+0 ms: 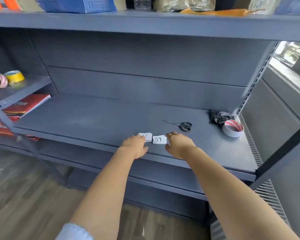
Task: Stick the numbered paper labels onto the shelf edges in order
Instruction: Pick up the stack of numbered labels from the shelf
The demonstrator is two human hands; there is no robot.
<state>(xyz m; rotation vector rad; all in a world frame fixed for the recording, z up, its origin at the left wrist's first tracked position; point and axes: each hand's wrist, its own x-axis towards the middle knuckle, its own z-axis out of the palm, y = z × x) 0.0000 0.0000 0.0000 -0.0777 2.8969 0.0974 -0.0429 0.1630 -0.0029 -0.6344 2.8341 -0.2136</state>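
Observation:
Two small stacks of white numbered paper labels lie side by side near the front of the grey shelf [93,122]. The left stack [148,137] is partly covered by the fingers of my left hand [134,146], which rest on it. The right stack [159,139] shows a handwritten number on top; my right hand [179,144] touches its right edge with curled fingers. Neither stack is lifted off the shelf. The shelf's front edge [163,159] runs just below my wrists.
Black scissors [182,125] lie behind the labels. A roll of tape with a red-printed core [232,129] and crumpled black plastic [218,116] sit at the shelf's right end. Red books [27,105] and two tape rolls [7,79] are at the left. A slotted upright [256,78] stands at the right.

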